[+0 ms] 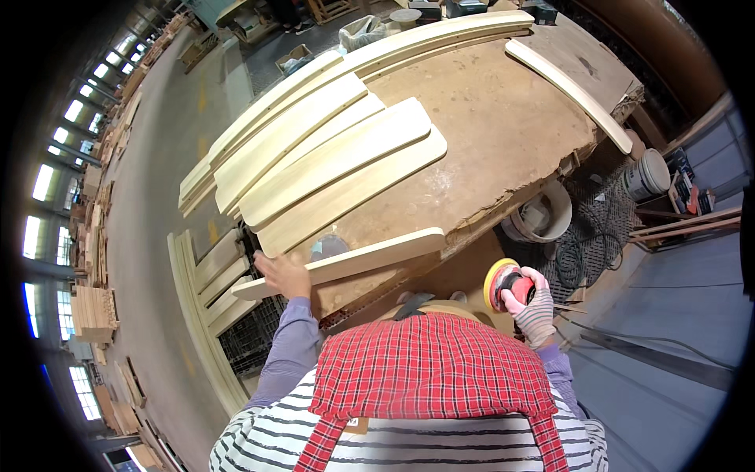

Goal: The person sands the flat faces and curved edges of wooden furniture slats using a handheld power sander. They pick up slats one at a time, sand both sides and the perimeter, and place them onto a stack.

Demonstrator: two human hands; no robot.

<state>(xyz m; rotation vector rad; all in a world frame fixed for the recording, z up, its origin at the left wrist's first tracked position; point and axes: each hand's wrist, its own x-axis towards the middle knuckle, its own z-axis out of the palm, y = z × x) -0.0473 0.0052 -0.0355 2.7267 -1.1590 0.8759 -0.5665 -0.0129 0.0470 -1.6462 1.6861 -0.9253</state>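
My right hand (532,303), in a pink and white striped glove, grips a red and black handheld sander (521,288). The sander's round yellow pad (495,285) is turned toward the left, apart from any board. Across the near edge of the worktable lies a narrow pale wooden board (377,256) with rounded ends. My bare left hand (285,275) rests over this board near its left end, fingers stretched out past its far side. Just beyond the board is a grey round disc (329,247) on the tabletop.
On the brown worktable (472,102) several wider pale boards (338,161) lie overlapped, with long curved strips (440,35) behind. Another curved strip (570,90) overhangs the right edge. White buckets (543,212) stand below at right. Stacked wood pieces (193,299) sit at left. A hose (653,338) trails rightward.
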